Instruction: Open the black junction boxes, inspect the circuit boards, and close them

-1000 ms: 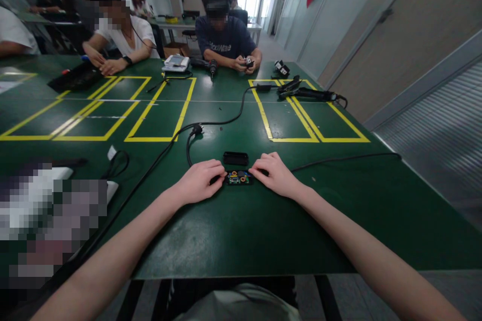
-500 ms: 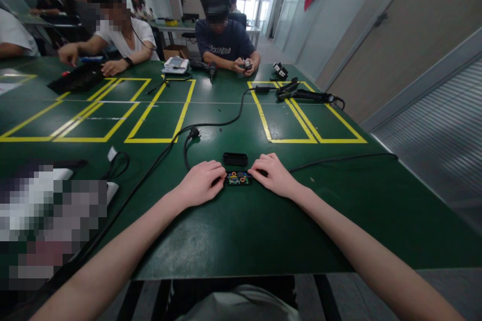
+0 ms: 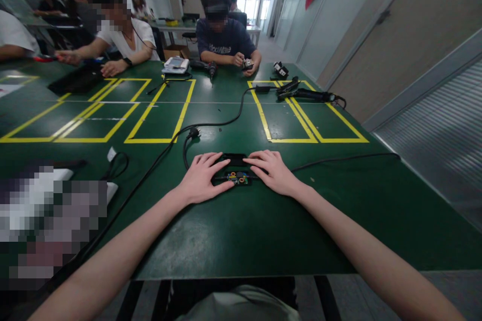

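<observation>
In front of me on the green table lies an open power adapter base (image 3: 238, 178), its circuit board with copper coils showing and a cord at each side. Just beyond it sits its black plastic cover (image 3: 235, 160), hollow side up. My left hand (image 3: 201, 179) has its fingers spread, fingertips at the cover's left end and thumb by the base's near left edge. At the cover's right end are the stretched fingertips of my right hand (image 3: 274, 173), its thumb close to the right-hand cord. Both hands look open; the fingertip contact is too small to judge.
A black cord with a plug (image 3: 194, 133) crosses the table, and another cord (image 3: 350, 156) runs right. Farther off are yellow tape outlines, a power drill (image 3: 212, 67) and black tools (image 3: 305, 94). Two people work across the table. Blurred items lie at left.
Both hands have left the ends of the adapter base. Their fingers have spread and reached forward to the ends of the cover. The base and cover stay nearly in place.
</observation>
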A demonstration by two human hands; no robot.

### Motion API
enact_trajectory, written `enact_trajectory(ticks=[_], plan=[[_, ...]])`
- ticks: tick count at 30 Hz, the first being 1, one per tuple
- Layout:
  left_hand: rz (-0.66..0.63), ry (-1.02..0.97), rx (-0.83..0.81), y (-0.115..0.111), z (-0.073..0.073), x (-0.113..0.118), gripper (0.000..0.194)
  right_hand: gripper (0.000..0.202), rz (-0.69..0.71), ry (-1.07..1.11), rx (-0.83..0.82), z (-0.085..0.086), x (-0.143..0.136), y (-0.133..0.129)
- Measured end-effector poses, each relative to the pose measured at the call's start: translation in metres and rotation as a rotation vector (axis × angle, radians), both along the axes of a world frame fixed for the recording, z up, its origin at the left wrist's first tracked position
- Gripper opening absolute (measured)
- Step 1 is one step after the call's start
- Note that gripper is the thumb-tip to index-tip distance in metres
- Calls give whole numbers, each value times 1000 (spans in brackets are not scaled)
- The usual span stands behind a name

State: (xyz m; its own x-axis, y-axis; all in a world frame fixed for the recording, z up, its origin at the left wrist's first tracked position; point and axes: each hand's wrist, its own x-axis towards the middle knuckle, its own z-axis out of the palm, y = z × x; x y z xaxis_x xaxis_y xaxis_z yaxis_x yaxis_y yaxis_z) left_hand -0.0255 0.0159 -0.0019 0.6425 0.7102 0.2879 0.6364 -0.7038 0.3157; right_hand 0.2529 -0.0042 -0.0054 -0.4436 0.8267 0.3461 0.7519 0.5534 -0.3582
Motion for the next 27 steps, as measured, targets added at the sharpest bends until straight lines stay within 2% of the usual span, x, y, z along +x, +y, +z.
enact_trajectory(ticks=[5,13,18,27], plan=[[-76,-44,12,-3,-3,1,49,26,63,63,-28,-1,1,1],[-112,-110,53,-4,0,0,45,13,68,462,-114,-4,-4,-1],[-83,-123,13,-5,0,-1,61,16,19,641,-249,-7,-10,-2],[-58,-123,-35,-5,2,1,79,17,17,650,-260,-8,-12,1]])
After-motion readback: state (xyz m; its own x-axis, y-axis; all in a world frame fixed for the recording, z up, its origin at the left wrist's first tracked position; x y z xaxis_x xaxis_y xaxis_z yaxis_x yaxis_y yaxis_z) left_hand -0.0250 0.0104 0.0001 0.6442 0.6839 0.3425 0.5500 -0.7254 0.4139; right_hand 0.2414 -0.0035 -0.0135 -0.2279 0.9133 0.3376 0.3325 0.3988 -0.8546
